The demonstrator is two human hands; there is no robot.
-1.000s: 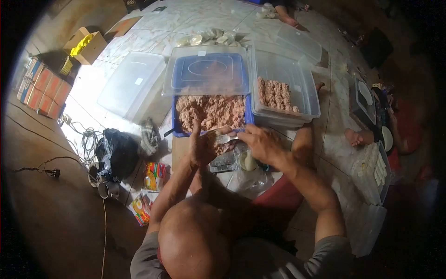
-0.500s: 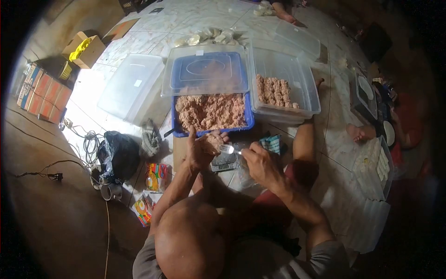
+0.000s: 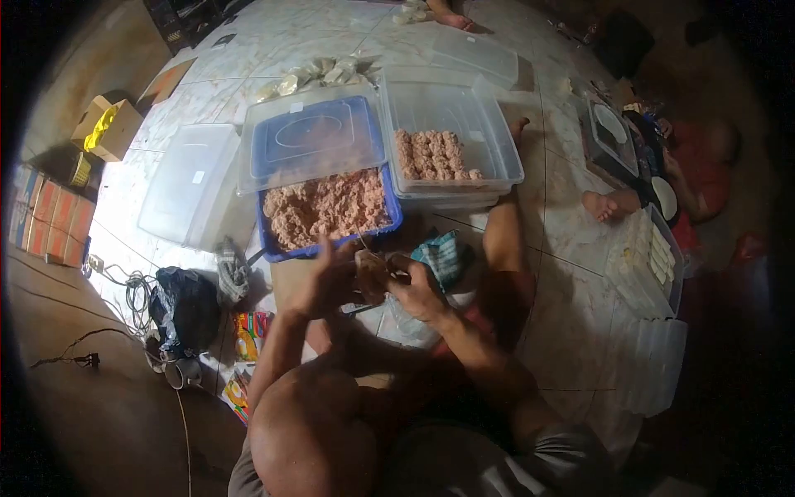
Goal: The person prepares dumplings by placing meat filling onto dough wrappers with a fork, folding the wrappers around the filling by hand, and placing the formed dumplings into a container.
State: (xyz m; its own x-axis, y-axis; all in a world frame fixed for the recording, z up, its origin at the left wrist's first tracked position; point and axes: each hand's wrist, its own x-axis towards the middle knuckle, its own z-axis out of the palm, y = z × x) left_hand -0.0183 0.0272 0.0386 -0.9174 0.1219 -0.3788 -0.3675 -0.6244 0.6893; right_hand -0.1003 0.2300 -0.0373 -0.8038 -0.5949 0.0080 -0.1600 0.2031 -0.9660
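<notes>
A lump was pinched by the right hand against the spread left hand. Light, even pressure was needed.

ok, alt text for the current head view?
Left hand and right hand meet around a shadowed lump before a blue tub of pinkish mixture, partly under a clear lid; rows of shaped portions fill part of a clear container alongside.

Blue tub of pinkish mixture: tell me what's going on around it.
A person's left hand and right hand meet on the near side of the blue tub, around what looks like a lump. A clear lid covers the far part; mixture shows in the near part. Beside it, a clear bin holds rows of pieces.
</notes>
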